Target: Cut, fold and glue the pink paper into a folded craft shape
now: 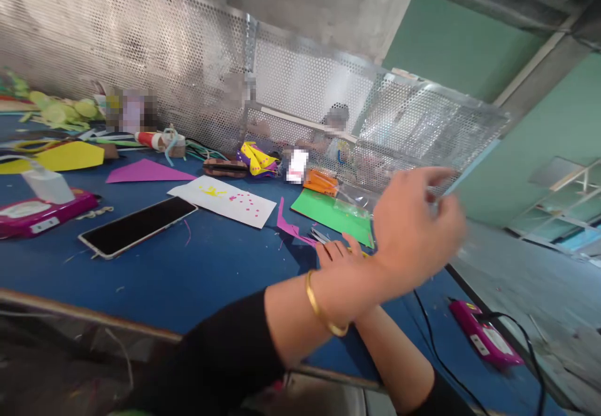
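My left hand (416, 231), with a gold bangle at the wrist, is raised on the right, crossing above my right forearm. Its fingers are bent and blurred, with a gap between them and nothing visible inside. Partly hidden below it, my right hand (337, 252) is low over the table with its fingers round a pair of scissors (320, 235). The blades point left, and a bit of yellow handle shows. A thin purple paper strip (293, 229) touches the area by the blades. Just behind is a green sheet (332, 214).
On the blue table (188, 291) lie a phone (138, 225), white card with pink dots (223, 201), purple paper (148, 171), yellow paper (70, 156) and an orange packet (320, 182). Pink devices (486, 334) sit at both sides; a black cable runs right. Perforated metal panels (188, 59) stand behind.
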{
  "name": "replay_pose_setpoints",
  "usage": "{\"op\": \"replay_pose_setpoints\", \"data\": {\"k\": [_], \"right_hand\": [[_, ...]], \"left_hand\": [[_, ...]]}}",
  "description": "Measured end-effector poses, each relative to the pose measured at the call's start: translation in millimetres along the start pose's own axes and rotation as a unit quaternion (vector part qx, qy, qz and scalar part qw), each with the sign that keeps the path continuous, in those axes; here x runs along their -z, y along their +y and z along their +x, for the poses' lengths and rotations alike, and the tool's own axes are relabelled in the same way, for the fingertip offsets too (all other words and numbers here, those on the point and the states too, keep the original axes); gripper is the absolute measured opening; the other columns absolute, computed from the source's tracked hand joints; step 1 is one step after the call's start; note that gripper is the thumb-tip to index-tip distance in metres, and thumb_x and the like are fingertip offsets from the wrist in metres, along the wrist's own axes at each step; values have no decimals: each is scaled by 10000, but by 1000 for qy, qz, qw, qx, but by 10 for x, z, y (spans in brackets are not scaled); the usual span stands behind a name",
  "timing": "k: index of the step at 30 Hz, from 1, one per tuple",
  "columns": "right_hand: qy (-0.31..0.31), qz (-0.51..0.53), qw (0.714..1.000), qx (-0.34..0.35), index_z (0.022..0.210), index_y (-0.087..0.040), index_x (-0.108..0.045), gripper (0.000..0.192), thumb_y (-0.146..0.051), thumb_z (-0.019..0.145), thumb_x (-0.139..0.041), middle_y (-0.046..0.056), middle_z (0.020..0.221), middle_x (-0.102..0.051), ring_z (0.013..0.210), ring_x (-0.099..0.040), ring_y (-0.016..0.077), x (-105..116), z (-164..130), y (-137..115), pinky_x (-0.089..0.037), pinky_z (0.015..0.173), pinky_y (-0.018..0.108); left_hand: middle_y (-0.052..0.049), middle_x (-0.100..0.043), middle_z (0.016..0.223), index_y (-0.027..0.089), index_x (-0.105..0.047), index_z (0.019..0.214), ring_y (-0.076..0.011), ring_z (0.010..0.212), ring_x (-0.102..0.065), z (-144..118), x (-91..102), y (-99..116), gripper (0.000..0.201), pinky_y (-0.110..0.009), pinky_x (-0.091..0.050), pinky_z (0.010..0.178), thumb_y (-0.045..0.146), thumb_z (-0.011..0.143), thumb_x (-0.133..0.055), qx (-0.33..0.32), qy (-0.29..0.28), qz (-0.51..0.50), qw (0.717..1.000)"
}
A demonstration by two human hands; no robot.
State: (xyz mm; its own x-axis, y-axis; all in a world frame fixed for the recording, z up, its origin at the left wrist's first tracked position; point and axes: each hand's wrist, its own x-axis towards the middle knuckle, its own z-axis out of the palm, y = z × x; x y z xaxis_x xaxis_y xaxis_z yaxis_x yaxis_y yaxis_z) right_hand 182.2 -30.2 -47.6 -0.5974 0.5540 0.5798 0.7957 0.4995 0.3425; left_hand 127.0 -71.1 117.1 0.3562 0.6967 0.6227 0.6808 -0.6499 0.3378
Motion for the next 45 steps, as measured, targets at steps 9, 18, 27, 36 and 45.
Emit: {"op": "replay_pose_setpoints", "data": {"k": [9, 18, 27, 36, 45], "right_hand": [[47, -88, 995, 1, 966, -129, -670, 213, -50, 928, -476, 68, 764, -644, 737, -562, 203, 344, 19, -64, -459, 878, 435], [58, -114, 992, -19, 999, -95, -697, 291, -38, 914, -425, 92, 767, -690, 633, -525, 189, 453, 106, -550, -448, 847, 420], [-57, 180, 982, 24, 1310, -60, -551, 561, -519, 992, -499, 134, 1232, -691, 1129, -616, 242, 723, 195, -256, -440, 1017, 411], [-35, 209, 977, 39, 956, -124, -675, 119, -118, 958, -556, 52, 896, -710, 824, -631, 171, 270, 3, -256, -427, 993, 404], [1, 216, 974, 63, 807, -108, -679, 154, -23, 878, -572, 59, 771, -688, 687, -549, 158, 306, -30, -338, -444, 920, 407]], "left_hand": [[-71, -745, 972, 163, -737, 953, -202, 936, -705, 52, -149, -1308, 231, -308, -550, 727, 139, 927, -509, -176, -83, 37, 980], [-60, -734, 1009, 163, -652, 1086, -176, 836, -715, -1002, -11, -1997, 206, -266, -572, 690, 170, 898, -568, -249, -112, 46, 961], [-21, -744, 995, 186, -677, 1004, -130, 790, -721, -1113, -131, -2231, 214, -217, -559, 658, 191, 1004, -463, -216, -56, -38, 974], [-27, -734, 1014, 175, -684, 980, -143, 905, -715, -1140, -180, -2181, 138, -229, -567, 787, 149, 948, -552, -126, -151, -137, 971], [-44, -712, 907, 151, -663, 950, -170, 799, -647, -1329, 71, -2019, 199, -303, -524, 754, 126, 981, -468, -285, -126, 19, 950]]}}
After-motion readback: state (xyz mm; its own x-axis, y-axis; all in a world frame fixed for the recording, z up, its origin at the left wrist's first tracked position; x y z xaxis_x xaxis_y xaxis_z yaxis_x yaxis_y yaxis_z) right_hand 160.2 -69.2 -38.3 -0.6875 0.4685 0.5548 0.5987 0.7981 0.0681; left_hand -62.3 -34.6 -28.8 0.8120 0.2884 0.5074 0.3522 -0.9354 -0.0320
